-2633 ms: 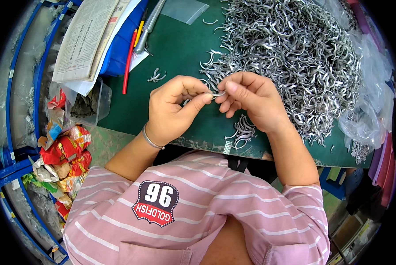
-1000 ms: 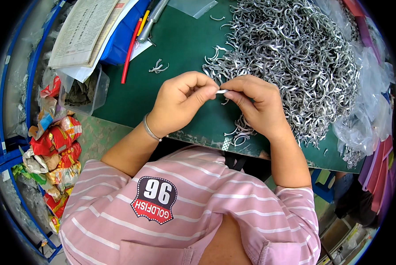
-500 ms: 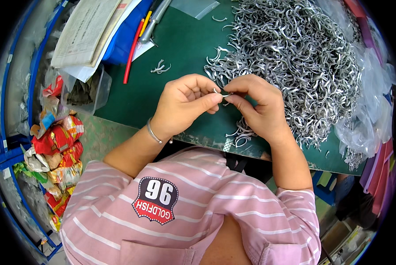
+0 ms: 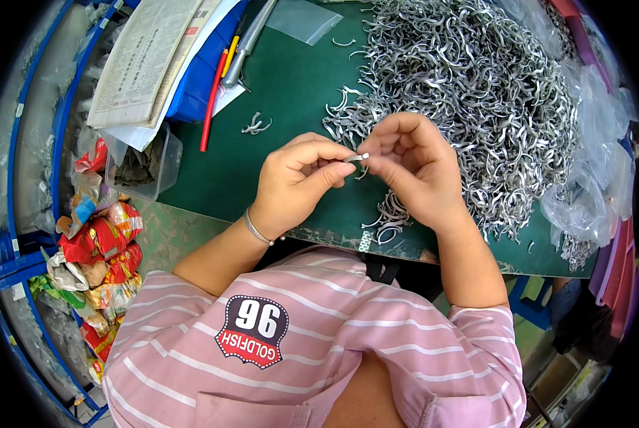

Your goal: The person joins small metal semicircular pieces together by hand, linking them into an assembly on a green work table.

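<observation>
A small, curved silver metal piece (image 4: 356, 158) is pinched between the thumb and forefinger of my left hand (image 4: 298, 175). Its bright end points toward my right hand (image 4: 416, 171), whose thumb and bent forefinger close around that end. The other fingers of both hands are curled in, and their tips are partly hidden. Just beyond and to the right of my hands lies a big heap of similar curved metal pieces (image 4: 469, 93). A few loose ones (image 4: 256, 124) lie apart on the green tabletop (image 4: 212, 192), left of the heap.
Papers (image 4: 145, 64) and a blue tray (image 4: 204, 78) stand at the far left, near a red pen (image 4: 211, 107) and a grey-handled tool (image 4: 244, 53). A clear plastic tub (image 4: 170, 160) sits at the left edge. Plastic bags (image 4: 583, 157) border the heap's right side.
The metal piece has turned, and its end now shows plainly between my hands. My left hand has shifted slightly, and the view has moved a little.
</observation>
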Available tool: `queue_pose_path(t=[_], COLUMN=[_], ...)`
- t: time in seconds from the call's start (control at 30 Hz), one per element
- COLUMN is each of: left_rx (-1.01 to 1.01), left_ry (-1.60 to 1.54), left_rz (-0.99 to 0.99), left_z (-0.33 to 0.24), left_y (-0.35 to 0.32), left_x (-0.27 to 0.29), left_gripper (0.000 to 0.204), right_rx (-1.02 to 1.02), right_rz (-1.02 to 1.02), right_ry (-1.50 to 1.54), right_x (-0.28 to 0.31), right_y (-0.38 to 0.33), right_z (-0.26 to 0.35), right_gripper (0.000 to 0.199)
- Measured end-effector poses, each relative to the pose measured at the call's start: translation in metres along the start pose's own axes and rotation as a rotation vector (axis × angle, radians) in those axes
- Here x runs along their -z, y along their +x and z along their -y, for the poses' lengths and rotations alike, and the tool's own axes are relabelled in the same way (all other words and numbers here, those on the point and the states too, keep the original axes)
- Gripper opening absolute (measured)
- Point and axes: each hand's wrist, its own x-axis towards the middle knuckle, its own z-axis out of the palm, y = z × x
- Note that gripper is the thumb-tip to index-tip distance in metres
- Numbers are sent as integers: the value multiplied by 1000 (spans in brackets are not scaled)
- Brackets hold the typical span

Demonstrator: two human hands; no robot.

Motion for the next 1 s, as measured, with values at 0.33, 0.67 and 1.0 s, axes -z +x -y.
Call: queue_pose_path(t=[0.33,0.67,1.0], left_rx=[-24,-595,-401], left_ry=[-115,445,884], left_rz=[16,-16,190], left_z=[-4,-9,5], left_y=[-1,8,3], left_x=[-1,-8,-11], left_gripper=[28,23,18], right_rx=[401,-79,226], right_rz=[145,163,653], right_ry=[-541,-217,-620], right_x=[13,20,41], right_y=[7,3,-1], right_z=[3,11,16], right_gripper=[11,9,10])
